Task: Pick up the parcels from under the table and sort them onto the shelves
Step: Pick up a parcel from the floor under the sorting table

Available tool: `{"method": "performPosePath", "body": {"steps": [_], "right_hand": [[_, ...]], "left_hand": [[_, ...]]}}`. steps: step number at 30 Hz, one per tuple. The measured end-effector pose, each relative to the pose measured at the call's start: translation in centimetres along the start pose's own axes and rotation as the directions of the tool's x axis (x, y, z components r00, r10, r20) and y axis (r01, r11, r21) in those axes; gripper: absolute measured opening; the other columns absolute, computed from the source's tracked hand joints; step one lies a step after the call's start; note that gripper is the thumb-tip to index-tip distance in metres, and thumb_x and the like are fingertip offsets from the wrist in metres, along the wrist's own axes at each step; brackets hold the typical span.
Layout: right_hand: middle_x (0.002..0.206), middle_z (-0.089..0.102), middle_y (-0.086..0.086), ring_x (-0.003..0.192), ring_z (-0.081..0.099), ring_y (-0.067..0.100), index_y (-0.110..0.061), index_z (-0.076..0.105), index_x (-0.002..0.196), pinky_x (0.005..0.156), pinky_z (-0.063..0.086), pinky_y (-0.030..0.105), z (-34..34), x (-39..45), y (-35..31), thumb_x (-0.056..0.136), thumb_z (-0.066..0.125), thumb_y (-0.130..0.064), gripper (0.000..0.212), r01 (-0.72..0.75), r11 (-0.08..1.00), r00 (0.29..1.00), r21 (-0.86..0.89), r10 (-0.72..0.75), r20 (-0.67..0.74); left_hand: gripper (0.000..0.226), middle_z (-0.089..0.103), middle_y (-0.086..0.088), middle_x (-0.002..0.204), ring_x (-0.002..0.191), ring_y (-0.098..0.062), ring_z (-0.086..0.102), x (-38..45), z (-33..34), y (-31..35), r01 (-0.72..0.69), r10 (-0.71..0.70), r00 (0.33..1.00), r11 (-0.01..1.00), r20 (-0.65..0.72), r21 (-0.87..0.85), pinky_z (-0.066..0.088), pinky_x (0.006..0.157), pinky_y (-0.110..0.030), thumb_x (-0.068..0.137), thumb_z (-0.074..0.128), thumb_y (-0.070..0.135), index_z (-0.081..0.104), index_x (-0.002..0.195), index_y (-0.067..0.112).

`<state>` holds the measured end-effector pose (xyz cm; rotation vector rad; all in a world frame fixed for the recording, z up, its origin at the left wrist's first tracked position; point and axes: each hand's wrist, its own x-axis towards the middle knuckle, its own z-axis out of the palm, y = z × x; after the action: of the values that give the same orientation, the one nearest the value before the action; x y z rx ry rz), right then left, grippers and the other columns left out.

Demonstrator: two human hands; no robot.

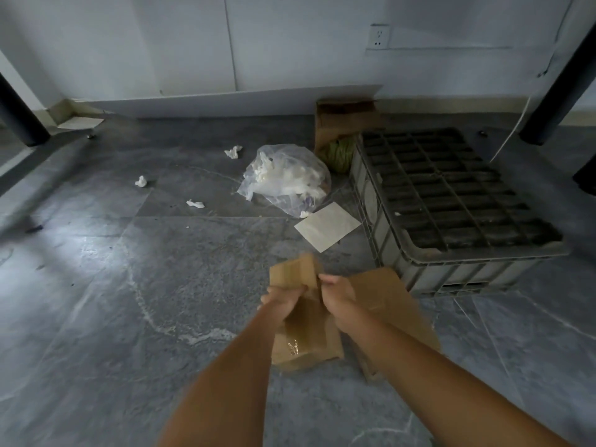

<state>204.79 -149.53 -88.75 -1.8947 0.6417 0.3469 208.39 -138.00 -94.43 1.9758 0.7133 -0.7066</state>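
Lower centre: left hand (282, 300) and right hand (338, 293) both clenched on cardboard parcel (306, 337) above floor (129, 285). Right: grey crate (451, 201). Centre: plastic bag (287, 179), paper sheet (327, 225).

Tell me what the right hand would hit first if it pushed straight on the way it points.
The right hand points up and away across the floor. Past the cardboard parcel it grips, the first thing would likely be the flat pale envelope, though depth is unclear.
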Motion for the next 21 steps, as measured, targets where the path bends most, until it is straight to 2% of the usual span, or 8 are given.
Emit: {"method": "performPosePath", "body": {"steps": [3, 5, 10, 12, 14, 16, 18, 21], "right_hand": [[0.125, 0.062, 0.008, 0.112, 0.060, 0.023, -0.023, 0.071, 0.112, 0.096, 0.043, 0.019, -1.0, -1.9, -0.7, 0.088, 0.043, 0.008, 0.048, 0.083, 0.996, 0.995, -0.026, -0.084, -0.062], [0.115, 0.066, 0.010, 0.108, 0.062, 0.025, -0.021, 0.072, 0.106, 0.095, 0.049, 0.025, -1.9, -3.4, -1.3, 0.082, 0.060, 0.004, 0.037, 0.061, 0.998, 0.995, -0.002, -0.061, -0.082], [0.135, 0.052, 0.011, 0.120, 0.055, 0.029, -0.015, 0.050, 0.134, 0.098, 0.046, 0.035, -6.1, -9.8, -5.5, 0.063, 0.085, -0.038, 0.083, -0.125, 0.992, 0.992, 0.007, 0.125, -0.013], [0.133, 0.057, 0.010, 0.123, 0.054, 0.027, -0.012, 0.053, 0.132, 0.100, 0.046, 0.033, -8.1, -12.8, -7.7, 0.053, 0.086, -0.048, 0.093, -0.198, 0.978, 0.978, 0.059, 0.193, 0.081], [0.125, 0.063, 0.008, 0.116, 0.059, 0.024, -0.012, 0.059, 0.126, 0.082, 0.051, 0.022, -9.8, -15.9, -10.3, 0.062, 0.084, -0.040, 0.074, -0.207, 0.968, 0.963, 0.141, 0.176, 0.205], [0.115, 0.065, 0.005, 0.102, 0.063, 0.018, -0.018, 0.055, 0.126, 0.060, 0.049, 0.011, -11.8, -19.6, -13.5, 0.082, 0.071, -0.025, 0.047, -0.188, 0.956, 0.941, 0.224, 0.110, 0.320], [0.100, 0.063, -0.005, 0.085, 0.060, 0.007, -0.029, 0.050, 0.120, 0.058, 0.047, 0.014, -13.5, -22.8, -16.8, 0.086, 0.066, -0.027, 0.038, -0.217, 0.934, 0.927, 0.286, 0.105, 0.360], [0.114, 0.062, -0.001, 0.098, 0.059, 0.016, -0.030, 0.051, 0.125, 0.066, 0.047, 0.026, -15.3, -27.0, -21.6, 0.088, 0.057, -0.045, 0.040, -0.284, 0.907, 0.910, 0.311, 0.153, 0.386]], "left_hand": [[0.124, 0.025, -0.018, 0.154, 0.141, -0.039, 0.026, -5.5, -1.2, 1.2, 0.036, -0.036, 0.999, 0.998, 0.005, -0.059, 0.031, 0.113, -0.053, 0.058, 0.065, 0.072, 0.010, 0.152, 0.011], [0.126, 0.019, -0.018, 0.156, 0.144, -0.039, 0.020, -8.3, -2.5, 1.7, 0.018, -0.018, 1.000, 1.000, -0.019, -0.025, 0.026, 0.115, -0.053, 0.061, 0.068, 0.070, 0.005, 0.152, 0.011], [0.115, 0.047, -0.011, 0.138, 0.128, -0.034, 0.044, -15.1, -6.4, 3.8, -0.040, 0.040, 0.999, 0.999, 0.008, -0.032, 0.040, 0.107, -0.049, 0.040, 0.067, 0.074, 0.035, 0.138, 0.022], [0.096, 0.054, -0.008, 0.130, 0.120, -0.033, 0.051, -18.8, -8.0, 5.0, -0.046, 0.048, 0.998, 0.997, 0.033, -0.067, 0.044, 0.103, -0.049, 0.050, 0.066, 0.069, 0.042, 0.131, 0.023], [0.075, 0.058, -0.011, 0.126, 0.115, -0.033, 0.056, -23.2, -9.6, 6.7, -0.063, 0.067, 0.997, 0.994, 0.046, -0.085, 0.047, 0.101, -0.047, 0.067, 0.064, 0.058, 0.045, 0.128, 0.020], [0.080, 0.059, -0.016, 0.126, 0.116, -0.034, 0.057, -27.3, -11.3, 8.5, -0.040, 0.047, 0.998, 0.985, 0.041, -0.167, 0.046, 0.102, -0.047, 0.062, 0.062, 0.055, 0.044, 0.132, 0.020], [0.084, 0.058, -0.019, 0.126, 0.117, -0.036, 0.057, -31.2, -13.5, 10.2, -0.016, 0.031, 0.998, 0.967, 0.054, -0.255, 0.046, 0.103, -0.048, 0.058, 0.057, 0.054, 0.043, 0.136, 0.024], [0.056, 0.065, -0.013, 0.116, 0.106, -0.030, 0.063, -37.0, -16.9, 12.8, -0.001, 0.058, 0.991, 0.900, 0.117, -0.435, 0.053, 0.091, -0.045, 0.084, 0.056, 0.048, 0.051, 0.131, 0.019]]}}
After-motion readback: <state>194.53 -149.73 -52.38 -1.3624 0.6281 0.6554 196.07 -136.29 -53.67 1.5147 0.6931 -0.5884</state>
